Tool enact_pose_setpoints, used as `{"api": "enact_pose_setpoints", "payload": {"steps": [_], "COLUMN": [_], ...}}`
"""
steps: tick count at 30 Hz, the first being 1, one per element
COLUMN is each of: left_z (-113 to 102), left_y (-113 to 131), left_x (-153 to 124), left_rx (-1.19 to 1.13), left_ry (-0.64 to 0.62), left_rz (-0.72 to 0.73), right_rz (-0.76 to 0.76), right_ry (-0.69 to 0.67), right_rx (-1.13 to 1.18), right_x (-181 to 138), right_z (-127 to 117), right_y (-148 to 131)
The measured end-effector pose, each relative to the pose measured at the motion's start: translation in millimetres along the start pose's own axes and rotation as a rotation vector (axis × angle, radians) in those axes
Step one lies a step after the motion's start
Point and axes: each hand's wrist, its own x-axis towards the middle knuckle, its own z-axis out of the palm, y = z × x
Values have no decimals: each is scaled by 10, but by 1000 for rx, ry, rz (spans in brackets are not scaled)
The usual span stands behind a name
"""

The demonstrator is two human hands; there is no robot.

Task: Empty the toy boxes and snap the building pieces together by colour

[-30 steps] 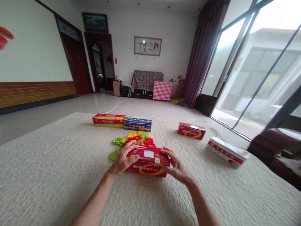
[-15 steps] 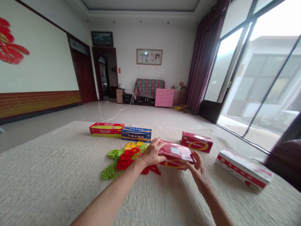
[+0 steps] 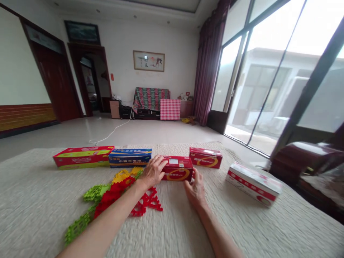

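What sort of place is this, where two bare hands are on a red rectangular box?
Most likely a living room in a home: a long purple fabric curtain, a framed rectangular wall picture and a low black cabinet with drawers suggest it.

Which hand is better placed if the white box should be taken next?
Probably the right hand: it is nearer the white box, with the red box between it and the left hand.

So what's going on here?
Someone's left hand and right hand hold a red box between them. On the pale cover, a blue box and a yellow-red box stand to its left; a second red box and a white box, to its right. Red, yellow and green plastic pieces lie near the left forearm.
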Motion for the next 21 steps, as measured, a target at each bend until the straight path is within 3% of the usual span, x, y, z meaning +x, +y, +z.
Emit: {"api": "enact_pose_setpoints", "payload": {"steps": [3,6,10,14,21], "left_z": [38,127,239,307,453], "left_y": [157,232,137,13,-125], "left_x": [-12,42,178,334,519], "left_rx": [70,108,146,158,168], "left_ry": [6,-38,-56,-57,-69], "left_rz": [27,61,29,-10,-28], "right_rz": [28,29,9,-75,-133], "right_ry": [49,2,-100,-153,-365], "right_rx": [-7,63,76,-20,-267], "right_x": [-7,2,6,-32,6], "right_z": [13,0,-8,-12,56], "right_y": [45,35,-25,-53,-115]}}
